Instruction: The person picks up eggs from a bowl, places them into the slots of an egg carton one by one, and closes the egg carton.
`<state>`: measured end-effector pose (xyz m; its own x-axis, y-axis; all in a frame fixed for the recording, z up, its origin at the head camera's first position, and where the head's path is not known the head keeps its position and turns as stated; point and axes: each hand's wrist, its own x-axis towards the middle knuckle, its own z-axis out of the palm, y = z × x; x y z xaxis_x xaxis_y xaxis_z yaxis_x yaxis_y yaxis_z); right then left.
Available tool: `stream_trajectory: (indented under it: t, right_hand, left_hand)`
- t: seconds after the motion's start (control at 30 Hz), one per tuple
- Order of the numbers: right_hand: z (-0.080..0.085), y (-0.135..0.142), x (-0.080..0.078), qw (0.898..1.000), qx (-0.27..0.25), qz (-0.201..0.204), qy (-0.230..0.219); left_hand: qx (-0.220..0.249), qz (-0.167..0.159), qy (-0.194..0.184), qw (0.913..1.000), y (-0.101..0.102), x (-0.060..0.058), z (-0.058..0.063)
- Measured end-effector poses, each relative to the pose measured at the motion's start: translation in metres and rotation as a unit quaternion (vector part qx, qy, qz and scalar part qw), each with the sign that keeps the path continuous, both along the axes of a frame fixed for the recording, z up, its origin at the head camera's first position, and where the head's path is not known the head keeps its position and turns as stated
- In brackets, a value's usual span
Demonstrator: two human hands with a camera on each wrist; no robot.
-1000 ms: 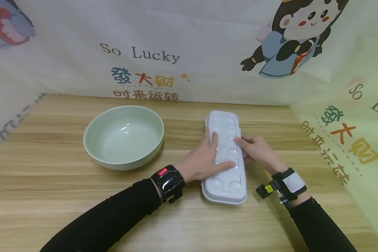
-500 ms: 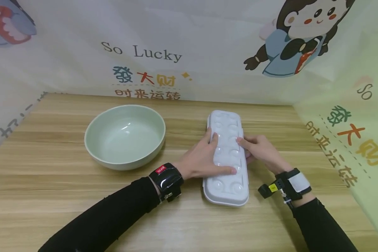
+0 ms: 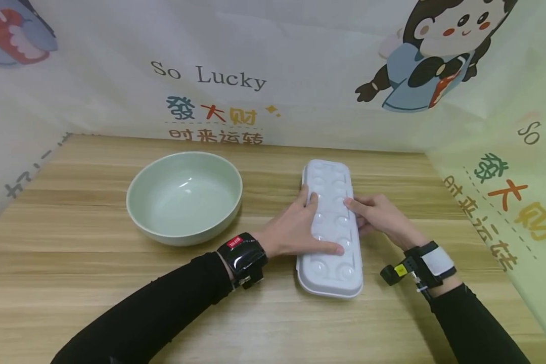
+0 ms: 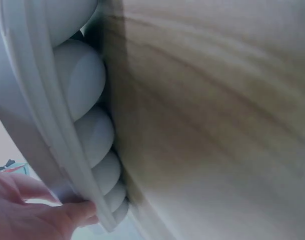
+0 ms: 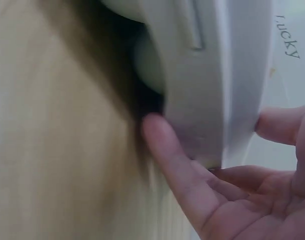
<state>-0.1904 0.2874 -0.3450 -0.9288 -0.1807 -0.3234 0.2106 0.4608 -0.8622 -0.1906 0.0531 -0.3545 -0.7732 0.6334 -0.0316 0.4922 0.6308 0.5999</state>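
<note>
A long white egg box (image 3: 331, 220) with a domed lid lies on the wooden table in the head view. My left hand (image 3: 287, 231) spans it, thumb across the near half of the lid. In the left wrist view its fingers hold the rim, beside a row of rounded cups (image 4: 82, 82). At the right long edge my right hand (image 3: 384, 216) pinches the box. The right wrist view shows its thumb (image 5: 277, 125) on the lid side and a finger (image 5: 165, 142) reaching below the rim. The inside of the box is hidden.
A pale green bowl (image 3: 182, 212) stands on the table (image 3: 236, 313) left of the egg box; no contents show in it. A printed cloth (image 3: 300, 116) hangs behind and at both sides.
The whole head view has shifted slightly, so bowl, box and hands appear a little further right. Both hands keep their places on the egg box.
</note>
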Motion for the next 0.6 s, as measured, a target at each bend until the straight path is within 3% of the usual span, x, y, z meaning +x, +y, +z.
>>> stream_trajectory:
  t: [0.2,0.33,0.43,0.6]
  right_hand:
    - [0.003,0.001,-0.001,1.000,0.019,-0.017,-0.003]
    - [0.018,0.005,0.003,0.993,0.109,-0.015,0.030]
    - [0.031,0.007,0.008,0.975,0.199,-0.015,0.095]
    - [0.045,0.004,0.017,0.943,0.264,-0.028,0.200]
  left_hand:
    - [-0.019,-0.011,0.026,0.9994,0.000,-0.002,0.008]
    - [-0.021,-0.013,0.057,0.9981,-0.005,0.000,0.021]
    - [-0.026,-0.013,0.078,0.9965,-0.014,0.002,0.034]
    - [-0.047,-0.012,0.133,0.9900,-0.039,0.001,0.053]
